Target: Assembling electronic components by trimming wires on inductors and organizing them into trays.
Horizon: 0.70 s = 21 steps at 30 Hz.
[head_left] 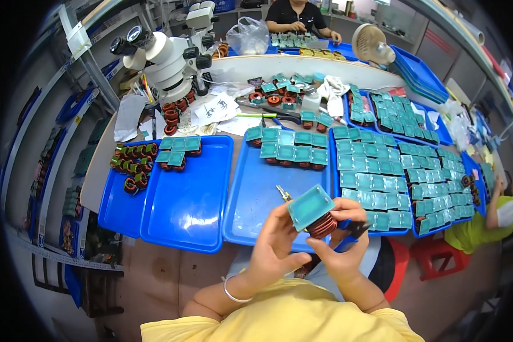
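Note:
Low over the front of the table, my left hand (268, 251) grips a copper-wound coil with a green rectangular board (312, 206) on top. The board is tilted toward me, and its reddish windings (323, 227) show beneath. My right hand (347, 253) is closed round blue-handled pliers (346, 244) with dark jaws pointing right; its thumb and fingers also touch the coil's right side. Just beyond my left fingers lies a small metal piece (283, 194) whose kind I cannot make out. Behind my hands, a blue tray (242, 194) holds rows of similar boarded coils (293, 154).
At left, a blue tray (182, 222) holds a few boarded coils beside bare coils (132, 162). Trays of green-topped coils (373, 182) fill the right. A microscope (165, 62), papers (216, 108) and a fan (372, 44) stand farther back. People sit opposite and at right.

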Motion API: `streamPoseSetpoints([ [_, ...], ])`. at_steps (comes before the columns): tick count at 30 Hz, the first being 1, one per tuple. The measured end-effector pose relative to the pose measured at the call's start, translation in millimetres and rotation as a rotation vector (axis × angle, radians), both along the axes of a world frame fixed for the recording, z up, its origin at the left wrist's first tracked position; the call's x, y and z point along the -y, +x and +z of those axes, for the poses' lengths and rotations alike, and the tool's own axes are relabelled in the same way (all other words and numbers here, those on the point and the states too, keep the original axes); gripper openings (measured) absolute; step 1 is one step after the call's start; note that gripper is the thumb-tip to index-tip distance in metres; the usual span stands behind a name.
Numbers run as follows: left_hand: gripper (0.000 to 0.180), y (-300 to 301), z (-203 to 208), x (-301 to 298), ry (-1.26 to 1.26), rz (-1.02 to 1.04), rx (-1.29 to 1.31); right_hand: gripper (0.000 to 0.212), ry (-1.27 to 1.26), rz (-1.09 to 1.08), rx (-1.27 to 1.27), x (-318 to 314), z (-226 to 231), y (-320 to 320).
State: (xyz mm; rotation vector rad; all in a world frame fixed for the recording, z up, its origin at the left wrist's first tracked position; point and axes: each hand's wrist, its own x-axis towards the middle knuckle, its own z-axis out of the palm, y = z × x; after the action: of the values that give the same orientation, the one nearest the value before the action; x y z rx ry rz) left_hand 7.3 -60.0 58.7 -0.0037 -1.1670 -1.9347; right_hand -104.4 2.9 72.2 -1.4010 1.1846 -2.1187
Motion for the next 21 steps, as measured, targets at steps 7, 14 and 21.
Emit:
streamPoseSetpoints([
  [7,0.062,-0.3,5.2,4.9,0.25,-0.107,0.28,0.035,0.205,-0.068,-0.399,-27.4,-2.9,-16.2],
  [14,0.071,6.8,-7.9,-2.4,0.277,-0.263,0.414,0.033,0.543,0.0,-0.586,-64.2,23.5,-51.6],
  [21,0.081,4.4,11.9,-19.2,0.035,-0.043,0.505,0.043,0.576,-0.144,-1.005,-75.8,48.3,-47.5],
])
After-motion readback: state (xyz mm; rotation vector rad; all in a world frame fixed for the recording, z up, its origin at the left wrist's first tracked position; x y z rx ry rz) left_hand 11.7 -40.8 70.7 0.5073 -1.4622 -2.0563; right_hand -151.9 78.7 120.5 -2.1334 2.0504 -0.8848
